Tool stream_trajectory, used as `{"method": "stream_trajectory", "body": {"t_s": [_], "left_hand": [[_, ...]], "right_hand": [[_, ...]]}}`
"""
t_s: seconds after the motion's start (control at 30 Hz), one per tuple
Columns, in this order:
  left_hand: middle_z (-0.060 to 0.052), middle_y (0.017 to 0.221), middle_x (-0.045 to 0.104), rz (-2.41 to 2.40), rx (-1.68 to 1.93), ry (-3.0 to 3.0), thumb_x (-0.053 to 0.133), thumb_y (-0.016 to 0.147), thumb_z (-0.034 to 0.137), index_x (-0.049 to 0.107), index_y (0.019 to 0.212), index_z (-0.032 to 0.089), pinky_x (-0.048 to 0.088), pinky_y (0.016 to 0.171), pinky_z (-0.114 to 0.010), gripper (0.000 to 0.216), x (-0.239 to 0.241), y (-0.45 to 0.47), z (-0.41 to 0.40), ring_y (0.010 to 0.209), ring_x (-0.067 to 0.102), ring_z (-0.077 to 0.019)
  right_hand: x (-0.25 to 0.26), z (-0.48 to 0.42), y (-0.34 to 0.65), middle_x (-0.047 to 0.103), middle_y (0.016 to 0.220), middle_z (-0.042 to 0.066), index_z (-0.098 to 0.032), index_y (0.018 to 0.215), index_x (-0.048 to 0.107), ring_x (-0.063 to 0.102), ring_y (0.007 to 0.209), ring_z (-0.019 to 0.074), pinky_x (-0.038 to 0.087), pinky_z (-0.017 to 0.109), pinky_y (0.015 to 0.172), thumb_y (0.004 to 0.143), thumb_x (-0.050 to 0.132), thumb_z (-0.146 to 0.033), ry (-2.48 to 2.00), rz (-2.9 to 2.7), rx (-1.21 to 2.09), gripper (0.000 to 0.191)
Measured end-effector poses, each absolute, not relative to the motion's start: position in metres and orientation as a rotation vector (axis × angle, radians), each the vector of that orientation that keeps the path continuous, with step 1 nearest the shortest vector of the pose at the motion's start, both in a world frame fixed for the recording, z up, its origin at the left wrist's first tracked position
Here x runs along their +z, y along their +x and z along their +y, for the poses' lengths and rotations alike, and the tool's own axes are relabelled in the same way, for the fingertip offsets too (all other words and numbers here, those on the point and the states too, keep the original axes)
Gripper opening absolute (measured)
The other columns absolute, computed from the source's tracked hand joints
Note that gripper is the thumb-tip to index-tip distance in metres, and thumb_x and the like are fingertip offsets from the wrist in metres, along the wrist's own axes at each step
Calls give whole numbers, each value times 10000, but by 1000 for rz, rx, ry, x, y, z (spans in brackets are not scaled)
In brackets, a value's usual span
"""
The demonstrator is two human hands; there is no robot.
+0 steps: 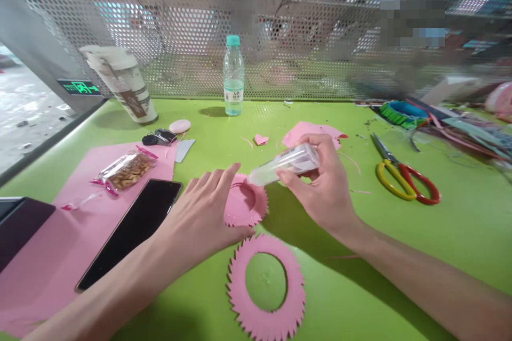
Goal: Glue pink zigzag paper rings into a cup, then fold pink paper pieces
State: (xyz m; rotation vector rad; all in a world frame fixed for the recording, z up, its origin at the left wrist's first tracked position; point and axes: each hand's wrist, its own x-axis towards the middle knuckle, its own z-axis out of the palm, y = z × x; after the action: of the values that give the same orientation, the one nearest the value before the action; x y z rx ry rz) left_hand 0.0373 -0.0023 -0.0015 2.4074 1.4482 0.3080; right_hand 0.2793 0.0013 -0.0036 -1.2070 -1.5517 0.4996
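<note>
My right hand (324, 184) is closed around a clear glue bottle (286, 162), tipped with its nozzle down and left over a small pink fringed paper disc (248, 208). My left hand (204, 213) lies on the disc's left edge with fingers stretched out, pressing it to the green table (460, 224). A larger pink ring with a jagged rim (266, 282) lies just in front of the disc, between my forearms.
A black phone (132, 229) and a snack packet (128, 169) rest on a pink sheet (48, 256) at left. Scissors with yellow and red handles (404, 178) lie at right. A water bottle (233, 77), a paper roll (124, 85) and pink scraps (308, 130) stand farther back by the perforated screen.
</note>
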Motion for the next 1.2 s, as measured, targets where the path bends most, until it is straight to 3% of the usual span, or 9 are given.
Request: {"method": "stream_trajectory", "body": {"t_s": [0.17,0.37,0.53,0.73,0.97,1.1,1.2], "left_hand": [[-197,1525,589,1444,311,2408,754,812,677,305,1678,170,472,1106,-624,1099,0,38,-3,1366,557,-439],[-160,1485,637,1444,343,2347,764,798,483,305,1677,216,473,1124,-578,1027,2,36,-4,1360,589,-418],[-177,1483,637,1438,365,2407,738,829,571,320,1663,192,480,1106,-584,1007,-6,35,-2,1348,593,-432],[-217,1493,613,1500,346,2411,714,832,656,334,1655,147,486,1087,-629,1040,-2,38,-3,1329,587,-451],[-187,1540,604,1442,321,2376,711,859,538,277,1689,193,479,1122,-596,998,2,35,-4,1410,563,-434],[-183,1546,596,1433,370,2419,728,856,574,284,1694,190,478,1111,-623,1023,-6,37,-4,1406,553,-453],[-182,1532,606,1446,385,2423,738,852,601,275,1697,198,481,1100,-621,1045,-9,39,-4,1396,557,-456]], "right_hand": [[1,-1,285,674,1048,53,-303,1162,538,701,805,226,620,368,590,869,826,-284,-1147,-1479,465,412],[-5,2,281,691,1044,51,-299,1181,530,718,811,224,637,356,603,868,848,-332,-1169,-1478,479,448],[-7,0,278,726,1020,30,-278,1172,528,753,858,224,620,321,619,852,847,-334,-1217,-1521,509,455],[0,-4,284,715,1013,47,-298,1162,547,719,780,220,607,346,590,853,839,-295,-1206,-1519,443,425],[-6,0,276,681,1017,26,-285,1145,515,730,829,221,606,324,594,846,863,-369,-1210,-1505,482,467],[-7,0,272,673,1049,19,-286,1144,504,743,884,222,611,321,631,861,844,-359,-1221,-1558,493,449],[-3,-2,275,659,1017,13,-285,1112,510,712,809,200,573,298,568,858,826,-319,-1250,-1574,433,407]]}}
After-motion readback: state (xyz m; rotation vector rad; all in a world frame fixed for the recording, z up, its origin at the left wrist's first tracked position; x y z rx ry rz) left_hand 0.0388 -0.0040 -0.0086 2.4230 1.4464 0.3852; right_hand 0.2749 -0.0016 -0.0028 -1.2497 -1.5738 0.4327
